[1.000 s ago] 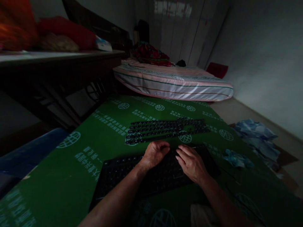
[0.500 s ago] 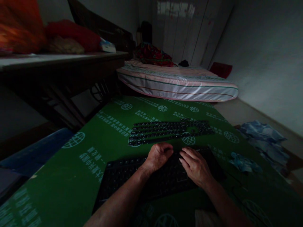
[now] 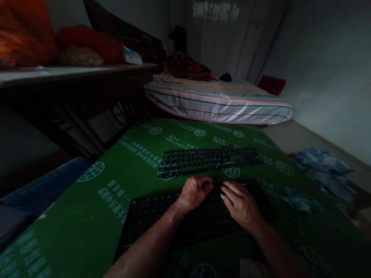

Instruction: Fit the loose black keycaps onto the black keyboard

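A black keyboard (image 3: 153,212) lies on the green board in front of me, with both hands over its upper middle. My left hand (image 3: 196,192) is closed, thumb and fingers pressed together near the keyboard's far edge; what they hold, if anything, is hidden. Just to its right, my right hand (image 3: 240,204) rests on the keyboard with fingers stretched out and thumb apart. Beyond the keyboard, loose black keycaps (image 3: 197,157) are laid out in rows, with a gap in the right part of the layout. The dim light hides the keyboard's details.
The green board (image 3: 95,208) bears printed globes and characters. A crumpled blue wrapper (image 3: 301,200) and a thin dark cable (image 3: 290,222) lie on the right. A bed (image 3: 220,100) stands behind, a table (image 3: 87,75) with bags at left, and bluish cloth or plastic (image 3: 324,166) at right.
Both hands hold almost the same pose and place over the keyboard. The whole view has shifted very slightly; nothing else has visibly moved.
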